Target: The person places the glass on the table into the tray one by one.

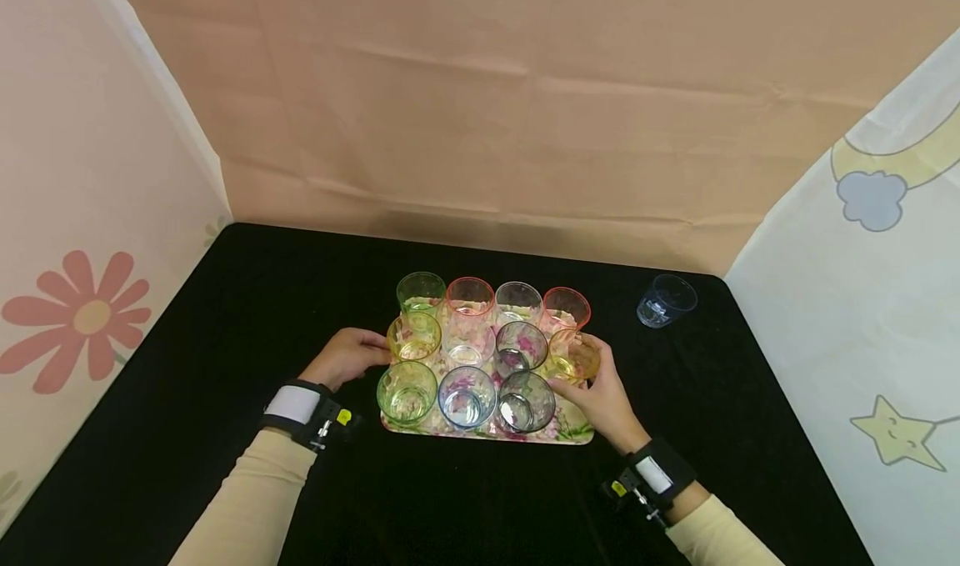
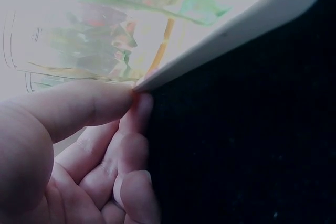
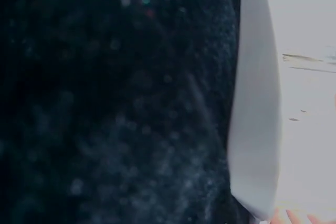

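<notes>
A floral tray (image 1: 576, 434) lies on the black table, bearing several coloured glasses in rows. At its left edge my left hand (image 1: 351, 358) pinches the rim; the left wrist view shows the thumb (image 2: 79, 106) above the tray edge and the other fingers below. A yellow glass (image 1: 414, 339) stands beside that hand. My right hand (image 1: 603, 395) grips another yellow glass (image 1: 572, 358) at the tray's right side, thumb in front and fingers behind. In the right wrist view the pale tray edge (image 3: 254, 103) shows, with only bits of fingers at the bottom.
A clear bluish glass (image 1: 666, 301) stands off the tray at the table's back right. Beige paper (image 1: 487, 116) hangs behind the table (image 1: 315, 274). Patterned panels stand left (image 1: 45, 174) and right (image 1: 847, 316).
</notes>
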A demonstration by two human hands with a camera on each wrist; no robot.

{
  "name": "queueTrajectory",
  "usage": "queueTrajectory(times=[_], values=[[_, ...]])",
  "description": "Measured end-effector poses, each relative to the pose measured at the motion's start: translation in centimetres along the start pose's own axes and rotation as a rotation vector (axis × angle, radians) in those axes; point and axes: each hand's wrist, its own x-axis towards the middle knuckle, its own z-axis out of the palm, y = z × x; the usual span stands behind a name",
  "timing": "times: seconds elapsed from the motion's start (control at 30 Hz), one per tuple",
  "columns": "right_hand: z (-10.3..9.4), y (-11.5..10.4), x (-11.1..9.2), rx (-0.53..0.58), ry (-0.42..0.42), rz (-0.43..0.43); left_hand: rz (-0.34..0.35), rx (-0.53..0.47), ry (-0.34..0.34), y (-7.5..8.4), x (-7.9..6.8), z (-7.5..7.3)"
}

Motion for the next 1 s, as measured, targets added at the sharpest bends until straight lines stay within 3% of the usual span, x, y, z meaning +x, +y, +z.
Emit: queueTrajectory(times=[0.17,0.37,0.7,1.0], values=[[-0.2,0.1,-0.3,0.002,0.007,0.019,-0.005,0.006,-0.006,0.3,-0.3,0.0],[-0.8,-0.1,-0.5,0.066,0.035,-0.027,-0.004,-0.002,-0.01,0.2,-0.4,-0.1],[-3.5,-1.4,-0.6,0.166,0.167,-0.174,0.003,-0.009,0.001,0.3,-0.4,-0.1],[-7.1,-2.5,0.5,0.136,0.314,-0.259,-0.002,-0.009,0.013,0.4,-0.5,0.1]])
